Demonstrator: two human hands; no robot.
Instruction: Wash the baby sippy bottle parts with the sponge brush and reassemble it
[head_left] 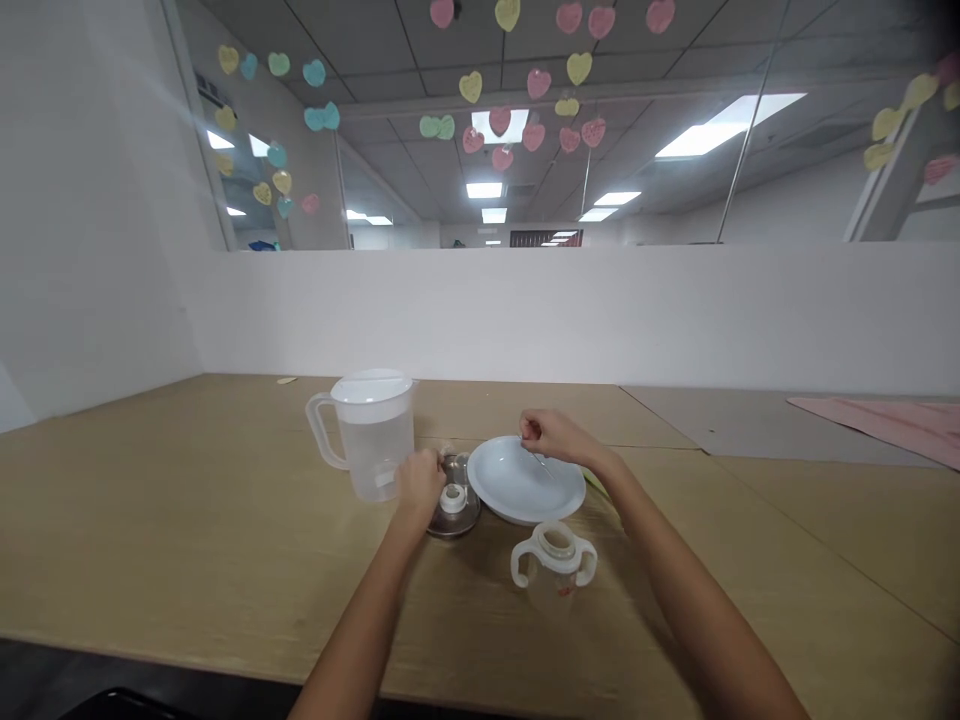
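Observation:
My left hand point(420, 487) is curled around the edge of a small steel bowl point(455, 522) that holds a white ring-shaped part point(453, 497), right beside a clear lidded water jug point(367, 432). My right hand point(553, 437) is pinched on a thin metal utensil point(541, 464) whose tip reaches down into a white plate point(525, 482). A clear two-handled baby cup point(555, 562) without a lid stands in front of the plate, nearer to me.
The wooden table point(187, 520) runs to a white partition wall at the back. A pink cloth point(892, 420) lies at the far right on a grey mat point(735, 415). Something green point(594, 483) shows under my right forearm.

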